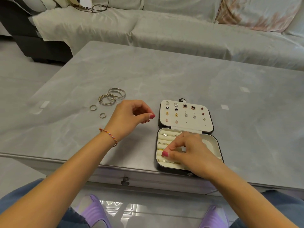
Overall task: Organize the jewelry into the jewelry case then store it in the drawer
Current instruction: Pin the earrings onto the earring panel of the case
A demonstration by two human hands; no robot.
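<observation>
An open black jewelry case [215,142] with a cream lining lies near the table's front edge. Its flat lid panel [185,123] carries several earring pairs. My right hand [189,150] is over the ring rolls in the case's base, fingers curled and pinching something small that I cannot make out. My left hand [130,115] hovers left of the case, fingers loosely curled, holding nothing visible. Further left on the table lie several silver bangles [112,96] and two loose rings, one ring [93,107] farther back and the other ring [102,115] nearer my left hand.
The grey marble-look table [164,76] has a drawer with a round knob [125,181] in its front face, below the case. A grey sofa [181,30] with cushions stands behind the table. My knees and purple slippers show below.
</observation>
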